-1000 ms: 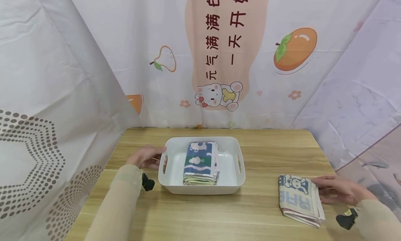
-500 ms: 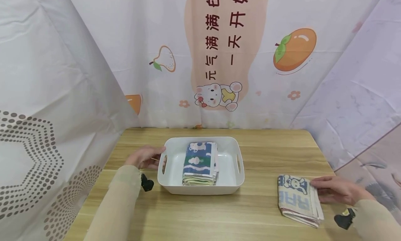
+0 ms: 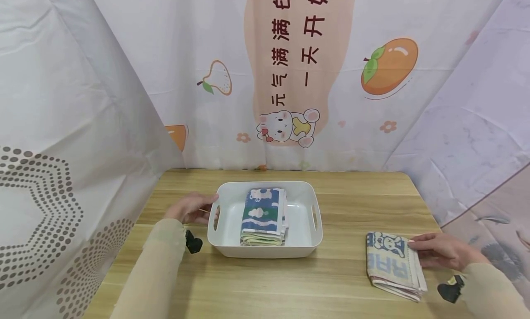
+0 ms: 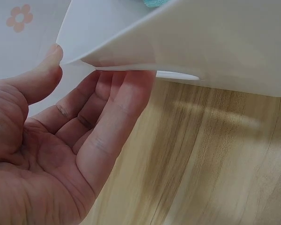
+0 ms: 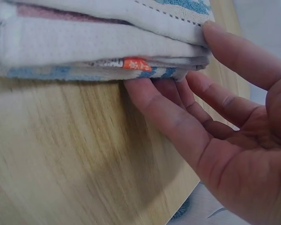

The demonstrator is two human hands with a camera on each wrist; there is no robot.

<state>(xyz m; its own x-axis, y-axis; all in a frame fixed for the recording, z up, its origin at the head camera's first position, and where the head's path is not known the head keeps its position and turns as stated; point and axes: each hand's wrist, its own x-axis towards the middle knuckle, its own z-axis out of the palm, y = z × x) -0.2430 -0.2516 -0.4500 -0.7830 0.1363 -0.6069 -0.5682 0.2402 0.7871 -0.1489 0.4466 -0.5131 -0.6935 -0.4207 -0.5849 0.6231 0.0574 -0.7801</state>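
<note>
A white plastic basket [image 3: 265, 251] with a slot handle at each end stands on the table. My left hand [image 3: 194, 208] holds its left end, thumb at the rim. In the left wrist view the fingertips of my left hand [image 4: 79, 126] reach the handle slot. Inside the basket lies a stack of folded towels, a blue and green patterned towel [image 3: 262, 213] on top. To the right, my right hand [image 3: 447, 251] grips the right edge of a folded beige and blue towel [image 3: 391, 266] with a bear design. In the right wrist view its thumb lies on top and the fingers [image 5: 154, 103] go underneath.
The wooden table [image 3: 339, 287] backs onto a white printed curtain [image 3: 223, 125]. More hanging cloth closes in the left and right sides. A small orange label [image 5: 136, 63] shows between the beige towel's layers.
</note>
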